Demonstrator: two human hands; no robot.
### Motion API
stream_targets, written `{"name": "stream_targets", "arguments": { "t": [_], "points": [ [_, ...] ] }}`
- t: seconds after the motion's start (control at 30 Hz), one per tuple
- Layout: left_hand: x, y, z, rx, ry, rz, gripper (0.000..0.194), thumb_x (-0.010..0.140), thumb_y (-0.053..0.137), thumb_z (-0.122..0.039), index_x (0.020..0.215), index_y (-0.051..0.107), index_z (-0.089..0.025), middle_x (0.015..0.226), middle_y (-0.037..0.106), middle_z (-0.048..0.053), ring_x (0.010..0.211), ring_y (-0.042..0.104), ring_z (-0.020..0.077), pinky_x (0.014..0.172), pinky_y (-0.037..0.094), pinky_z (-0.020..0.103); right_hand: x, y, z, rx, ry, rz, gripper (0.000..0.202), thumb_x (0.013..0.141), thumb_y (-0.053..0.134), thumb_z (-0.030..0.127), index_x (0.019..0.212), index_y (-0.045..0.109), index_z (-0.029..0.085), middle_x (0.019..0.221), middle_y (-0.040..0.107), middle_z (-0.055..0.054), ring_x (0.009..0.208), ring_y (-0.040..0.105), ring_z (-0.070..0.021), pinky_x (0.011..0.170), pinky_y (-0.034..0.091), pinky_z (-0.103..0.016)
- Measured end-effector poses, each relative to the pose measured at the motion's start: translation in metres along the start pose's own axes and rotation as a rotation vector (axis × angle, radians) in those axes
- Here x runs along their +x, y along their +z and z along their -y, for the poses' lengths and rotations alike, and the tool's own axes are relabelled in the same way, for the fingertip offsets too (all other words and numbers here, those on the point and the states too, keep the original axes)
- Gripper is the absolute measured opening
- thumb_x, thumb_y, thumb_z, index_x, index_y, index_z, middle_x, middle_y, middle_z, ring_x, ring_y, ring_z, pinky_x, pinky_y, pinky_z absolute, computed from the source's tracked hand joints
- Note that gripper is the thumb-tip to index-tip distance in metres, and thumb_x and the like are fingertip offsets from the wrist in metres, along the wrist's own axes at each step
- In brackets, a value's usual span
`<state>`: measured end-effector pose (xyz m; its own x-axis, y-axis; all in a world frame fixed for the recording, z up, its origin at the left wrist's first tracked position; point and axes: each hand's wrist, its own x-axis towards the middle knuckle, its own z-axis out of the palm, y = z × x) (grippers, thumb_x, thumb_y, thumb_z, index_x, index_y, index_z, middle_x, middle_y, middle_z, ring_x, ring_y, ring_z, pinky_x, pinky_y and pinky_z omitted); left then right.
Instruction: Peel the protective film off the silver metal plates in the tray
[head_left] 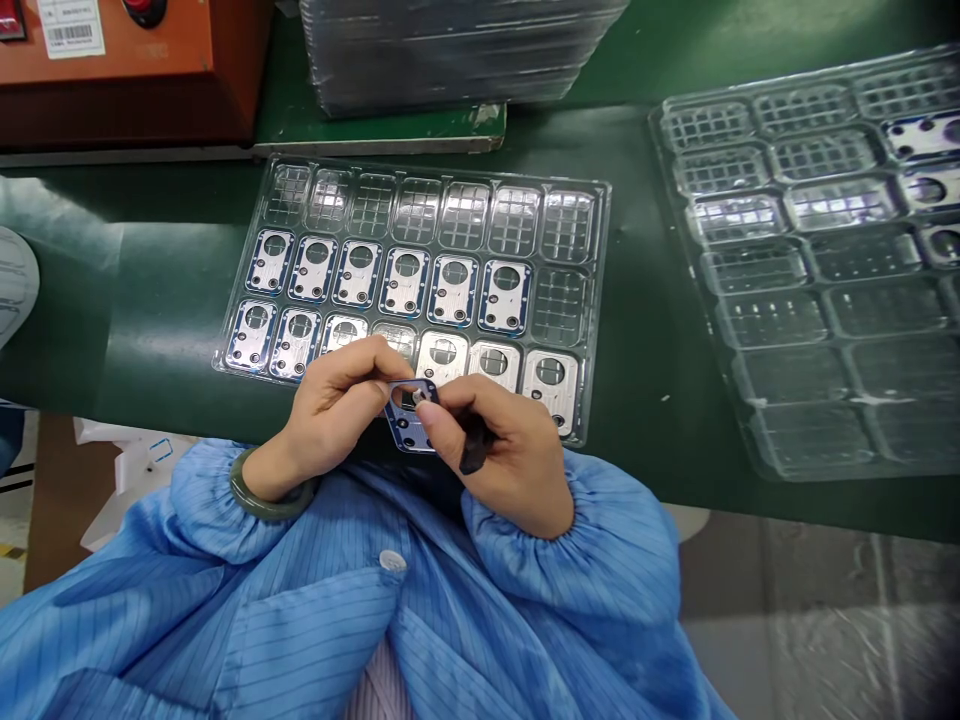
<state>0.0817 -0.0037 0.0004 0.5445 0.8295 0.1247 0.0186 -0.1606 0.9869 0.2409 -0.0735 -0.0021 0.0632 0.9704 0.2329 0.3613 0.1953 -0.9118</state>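
My left hand (336, 412) pinches the upper left edge of a small blue-edged plate (411, 437) with a large round hole. Over the plate's upper right part is my right hand (504, 440), its fingers closed, with a black tool (475, 446) held in them. The tool's tip is hidden. Just beyond both hands lies a clear compartment tray (606, 215). Its middle and near rows hold several silvery plates with round holes, such as this one (506, 297); the compartments of its far row hold no plates.
A second clear tray (739, 400) lies at the right, with a few plates at its right edge. Stacked clear trays (450, 55) stand at the back, beside an orange box (187, 60) with a red knob. A white round object (15, 285) is at the far left.
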Motion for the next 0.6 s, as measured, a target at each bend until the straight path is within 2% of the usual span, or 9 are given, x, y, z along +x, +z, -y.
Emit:
{"name": "stream_targets", "arguments": {
  "t": [0.1,0.2,0.33,0.47,0.6],
  "points": [
    [-0.0013,-0.0003,0.0011,-0.048,0.008,0.005,0.017,0.085,0.049,-0.016,0.082,0.066,-0.018,0.069,0.062,0.001,0.059,0.056,0.0118,0.054,0.046,0.024,-0.0003,-0.0002,0.0021,0.013,0.031,-0.019,0.017,0.086,0.06,0.019,0.071,0.052,0.021,0.055,0.047,0.007,0.043,0.037,-0.005,0.04,0.029,-0.02],
    [-0.0012,0.0014,-0.0004,-0.005,0.005,-0.028,0.016,0.089,0.055,-0.026,0.079,0.064,-0.017,0.065,0.061,0.0,0.056,0.055,0.0105,0.052,0.045,0.023,-0.0007,0.0001,0.0039,0.016,0.078,-0.031,0.019,0.087,0.059,0.021,0.07,0.05,0.021,0.055,0.046,0.007,0.042,0.036,-0.0053,0.04,0.03,-0.021],
    [-0.0007,0.0039,-0.002,0.054,-0.006,-0.071,0.019,0.09,0.057,-0.03,0.077,0.061,-0.018,0.062,0.058,-0.001,0.054,0.052,0.0092,0.049,0.043,0.021,-0.0017,-0.0002,0.004,0.026,0.089,-0.034,0.018,0.088,0.059,0.025,0.072,0.052,0.021,0.055,0.048,0.006,0.045,0.04,-0.0066,0.042,0.033,-0.021],
    [-0.0015,0.004,-0.001,0.101,0.017,-0.029,0.018,0.092,0.055,-0.03,0.08,0.062,-0.018,0.066,0.059,0.0,0.056,0.052,0.0094,0.051,0.043,0.022,-0.0031,-0.0016,0.0012,0.064,0.104,-0.064,0.017,0.092,0.054,0.029,0.077,0.057,0.021,0.06,0.054,0.004,0.049,0.045,-0.008,0.046,0.038,-0.022],
    [-0.0027,0.0029,-0.0004,0.156,0.062,0.028,0.015,0.092,0.054,-0.026,0.082,0.062,-0.018,0.069,0.059,0.0,0.06,0.053,0.0101,0.054,0.043,0.023,-0.004,-0.0027,-0.0025,0.077,0.08,-0.064,0.016,0.091,0.055,0.025,0.075,0.057,0.021,0.057,0.052,0.005,0.046,0.043,-0.0068,0.043,0.036,-0.021]
  ]
}}
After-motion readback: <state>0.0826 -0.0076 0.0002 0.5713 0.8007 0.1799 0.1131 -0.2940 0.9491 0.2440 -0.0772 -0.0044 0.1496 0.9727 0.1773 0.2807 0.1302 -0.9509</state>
